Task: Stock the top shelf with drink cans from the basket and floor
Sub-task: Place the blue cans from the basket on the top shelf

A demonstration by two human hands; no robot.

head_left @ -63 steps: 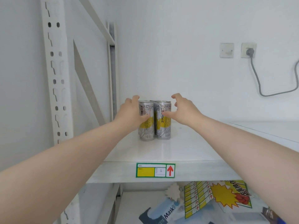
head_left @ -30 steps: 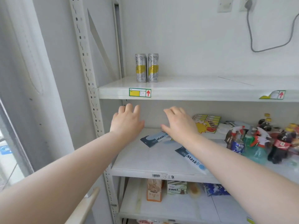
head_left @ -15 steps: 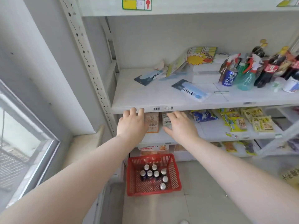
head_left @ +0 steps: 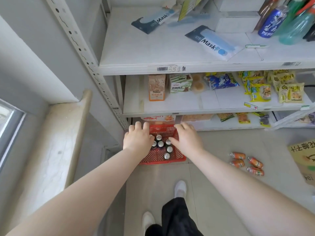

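Nearest, at the bottom edge: two white shoes [head_left: 180,189] and a black trouser leg [head_left: 177,217] on pale floor tile. Above them, both bare forearms stretched forward and down.

At arm's end, left hand [head_left: 138,140] and right hand [head_left: 187,140], both spread wide and empty, poised over the red basket [head_left: 177,159] on the floor, one over each side. Whether touching a can yet: cannot tell.

In the basket, silver-topped drink cans [head_left: 160,143] standing upright, bunched toward the far end. At least six tops showing, perhaps another hidden under the left hand. The near end showing only bare mesh.

Off to the right, well apart from the basket, four orange cans [head_left: 247,163] lying on their sides on the tile, loosely grouped. Past them, the corner of a cardboard box [head_left: 305,159].

Further on, the lower shelves: snack packets [head_left: 289,92] and small cartons [head_left: 156,87], none of it part of the job. Higher still, a shelf with mask packets [head_left: 213,43], a blue Pepsi can [head_left: 267,23] and green bottles.

Top shelf out of frame, so no telling how much is already stocked. Judging by what lies here, plenty left: every basket can and all four floor cans yet to go up. Likely mid-reach for the next pair, one per hand.
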